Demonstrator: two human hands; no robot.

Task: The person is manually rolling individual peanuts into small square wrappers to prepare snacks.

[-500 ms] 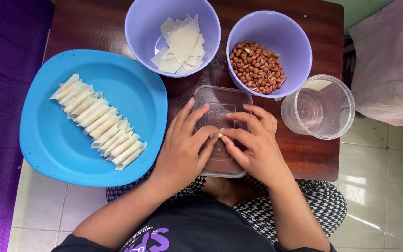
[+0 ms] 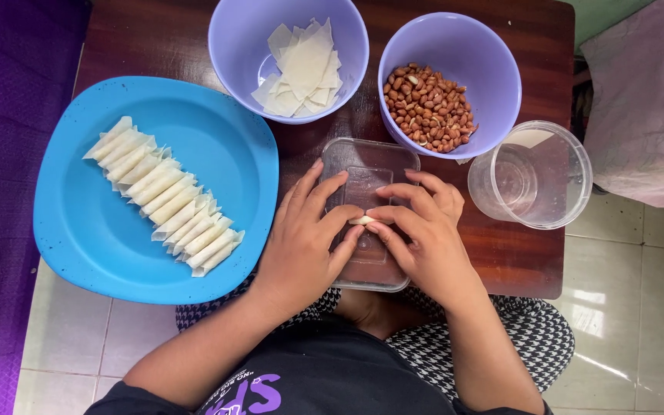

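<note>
My left hand [image 2: 305,242] and my right hand [image 2: 422,238] meet over a clear rectangular plastic lid [image 2: 368,165] on the dark wooden table. Together their fingertips pinch a small pale pastry roll [image 2: 362,220]. To the left, a blue plate [image 2: 224,154] carries a diagonal row of several finished pale rolls [image 2: 165,196]. Behind the hands, one purple bowl [image 2: 234,46] contains square pastry wrappers [image 2: 301,69]. A second purple bowl [image 2: 493,69] beside it is filled with peanuts [image 2: 429,106].
A clear round plastic container [image 2: 530,175] stands at the right of the table [image 2: 147,38]. Purple cloth [image 2: 9,154] lies to the left. A pale cloth [image 2: 647,107] lies at the right. Tiled floor shows below the table edge.
Both hands stay over the clear lid; the fingers have shifted slightly around the small roll.
</note>
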